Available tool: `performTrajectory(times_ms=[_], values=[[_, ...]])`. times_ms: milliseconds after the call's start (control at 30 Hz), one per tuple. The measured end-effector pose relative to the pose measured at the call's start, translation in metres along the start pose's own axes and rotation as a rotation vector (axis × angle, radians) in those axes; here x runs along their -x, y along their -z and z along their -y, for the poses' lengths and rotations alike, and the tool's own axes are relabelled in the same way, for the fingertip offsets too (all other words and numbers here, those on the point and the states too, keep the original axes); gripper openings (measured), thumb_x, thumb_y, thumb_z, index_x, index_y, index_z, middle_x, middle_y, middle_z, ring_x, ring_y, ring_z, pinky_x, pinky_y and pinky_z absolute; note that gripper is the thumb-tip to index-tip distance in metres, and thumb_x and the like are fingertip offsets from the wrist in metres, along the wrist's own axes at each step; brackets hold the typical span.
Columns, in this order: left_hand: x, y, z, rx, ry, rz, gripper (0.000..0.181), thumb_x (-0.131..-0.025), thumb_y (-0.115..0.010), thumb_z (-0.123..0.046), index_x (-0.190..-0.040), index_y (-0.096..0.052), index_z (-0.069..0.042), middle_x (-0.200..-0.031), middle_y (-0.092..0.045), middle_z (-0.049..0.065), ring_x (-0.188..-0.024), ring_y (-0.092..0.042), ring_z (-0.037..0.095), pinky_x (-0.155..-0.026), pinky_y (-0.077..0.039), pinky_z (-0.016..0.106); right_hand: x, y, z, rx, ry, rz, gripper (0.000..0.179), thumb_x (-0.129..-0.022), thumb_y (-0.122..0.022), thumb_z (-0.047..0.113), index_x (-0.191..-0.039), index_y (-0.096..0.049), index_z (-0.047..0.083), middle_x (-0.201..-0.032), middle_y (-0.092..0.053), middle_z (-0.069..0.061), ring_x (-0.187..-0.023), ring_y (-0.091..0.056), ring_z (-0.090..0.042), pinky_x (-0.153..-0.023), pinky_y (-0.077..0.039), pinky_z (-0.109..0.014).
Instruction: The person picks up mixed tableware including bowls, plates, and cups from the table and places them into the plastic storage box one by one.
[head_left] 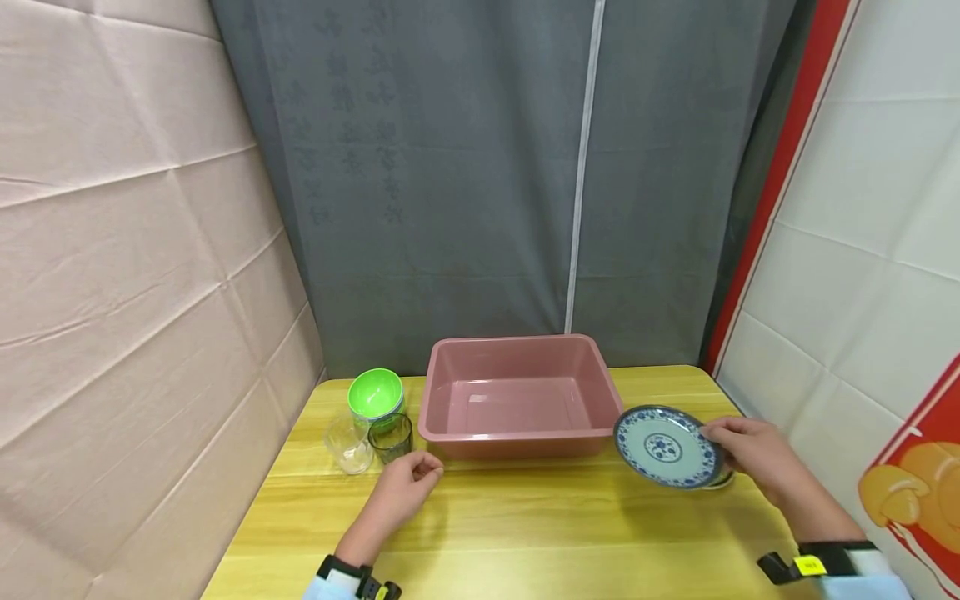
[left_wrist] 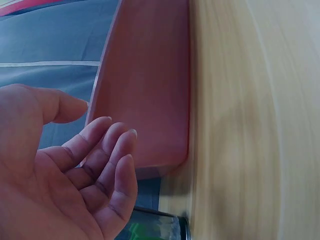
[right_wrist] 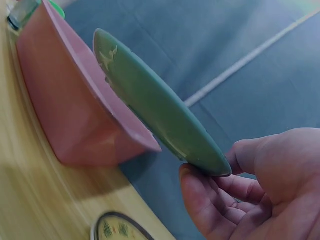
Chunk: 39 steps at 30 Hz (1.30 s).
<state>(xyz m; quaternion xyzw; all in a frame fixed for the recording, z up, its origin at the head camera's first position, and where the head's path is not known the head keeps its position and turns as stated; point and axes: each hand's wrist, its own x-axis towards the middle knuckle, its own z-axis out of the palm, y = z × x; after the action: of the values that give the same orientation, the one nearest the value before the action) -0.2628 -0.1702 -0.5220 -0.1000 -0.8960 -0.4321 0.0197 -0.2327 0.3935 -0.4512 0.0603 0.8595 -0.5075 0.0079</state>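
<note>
My right hand (head_left: 756, 461) pinches the right rim of a plate (head_left: 660, 446) with a blue floral border, its patterned face toward the head camera. The right wrist view shows its plain greenish underside, tilted and held above the table, with the thumb on one face and fingers on the other. Beneath it lies another plate (right_wrist: 120, 229) with a dark rim, mostly hidden in the head view. My left hand (head_left: 405, 487) hangs loosely curled and holds nothing, just in front of a dark glass cup (head_left: 391, 440) and near the pink basin (head_left: 517, 448).
A clear glass cup (head_left: 349, 446) stands left of the dark one. Behind them a bright green bowl (head_left: 376, 393) sits atop another bowl. The basin is at the back middle of the wooden table (head_left: 525, 533), before a grey curtain (head_left: 450, 183). Cloth walls flank both sides.
</note>
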Motion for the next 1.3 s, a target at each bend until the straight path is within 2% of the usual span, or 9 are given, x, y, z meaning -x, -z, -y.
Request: performTrajectory(times_ms=[233,400,600,767,967,1033,1167,1300], values=[[0.001,0.001,-0.01,0.046,-0.029,0.014,0.008,-0.105,-0.076,-0.018,-0.107,-0.077,-0.011,-0.092,-0.069,-0.003,-0.084,-0.063,0.015,-0.072,-0.055,0.029,0.004,-0.03,0.016,-0.02,0.026,0.016,0.036,-0.114,-0.063,0.025,-0.125,-0.073,-0.007,-0.102,-0.073,-0.004,-0.085,-0.064,-0.015,-0.072,-0.061,-0.029],[0.003,-0.004,-0.018,0.037,-0.07,0.011,0.006,-0.105,-0.075,-0.017,-0.105,-0.076,-0.012,-0.092,-0.07,-0.005,-0.085,-0.064,0.013,-0.073,-0.056,0.028,0.003,-0.055,0.024,-0.051,0.021,0.048,0.034,-0.113,-0.065,0.026,-0.125,-0.075,-0.005,-0.101,-0.073,-0.006,-0.088,-0.064,-0.019,-0.073,-0.06,-0.031],[0.002,-0.016,-0.026,0.038,-0.113,0.015,0.005,-0.106,-0.073,-0.018,-0.102,-0.075,-0.015,-0.091,-0.07,-0.007,-0.086,-0.066,0.012,-0.074,-0.057,0.029,0.002,-0.086,0.031,-0.125,0.029,0.105,0.03,-0.11,-0.069,0.022,-0.121,-0.076,-0.005,-0.1,-0.074,-0.007,-0.086,-0.066,-0.02,-0.072,-0.062,-0.031],[-0.001,-0.027,-0.035,0.055,-0.145,0.017,0.006,-0.107,-0.072,-0.02,-0.103,-0.076,-0.016,-0.092,-0.07,-0.009,-0.087,-0.066,0.01,-0.078,-0.058,0.03,0.002,-0.104,0.038,-0.161,0.064,0.14,0.03,-0.11,-0.068,0.021,-0.123,-0.076,-0.006,-0.107,-0.074,-0.008,-0.089,-0.068,-0.021,-0.074,-0.064,-0.033],[-0.003,-0.04,-0.046,0.076,-0.179,0.023,0.006,-0.107,-0.073,-0.02,-0.102,-0.075,-0.02,-0.093,-0.07,-0.011,-0.087,-0.067,0.008,-0.081,-0.059,0.03,0.002,-0.123,0.047,-0.209,0.073,0.193,0.026,-0.111,-0.069,0.019,-0.118,-0.076,-0.005,-0.128,-0.074,-0.016,-0.093,-0.071,-0.023,-0.076,-0.064,-0.037],[-0.004,-0.045,-0.05,0.089,-0.192,0.021,0.006,-0.106,-0.073,-0.019,-0.1,-0.075,-0.021,-0.092,-0.07,-0.011,-0.087,-0.066,0.007,-0.081,-0.059,0.029,0.002,-0.129,0.049,-0.214,0.079,0.207,0.027,-0.111,-0.068,0.019,-0.118,-0.076,-0.005,-0.13,-0.074,-0.017,-0.094,-0.071,-0.023,-0.076,-0.065,-0.037],[-0.002,-0.052,-0.059,0.183,-0.186,0.011,0.005,-0.105,-0.074,-0.016,-0.101,-0.076,-0.014,-0.09,-0.071,-0.007,-0.082,-0.067,0.01,-0.075,-0.059,0.027,0.002,-0.138,0.053,-0.21,0.079,0.214,0.027,-0.11,-0.069,0.02,-0.119,-0.076,-0.004,-0.124,-0.073,-0.016,-0.094,-0.069,-0.023,-0.076,-0.064,-0.037],[0.001,-0.058,-0.071,0.359,-0.099,0.003,0.009,-0.104,-0.074,-0.015,-0.104,-0.076,-0.006,-0.09,-0.071,0.002,-0.078,-0.07,0.017,-0.067,-0.059,0.026,0.003,-0.147,0.057,-0.219,0.083,0.215,0.026,-0.11,-0.07,0.019,-0.118,-0.076,-0.004,-0.13,-0.07,-0.015,-0.095,-0.068,-0.023,-0.077,-0.064,-0.038]])
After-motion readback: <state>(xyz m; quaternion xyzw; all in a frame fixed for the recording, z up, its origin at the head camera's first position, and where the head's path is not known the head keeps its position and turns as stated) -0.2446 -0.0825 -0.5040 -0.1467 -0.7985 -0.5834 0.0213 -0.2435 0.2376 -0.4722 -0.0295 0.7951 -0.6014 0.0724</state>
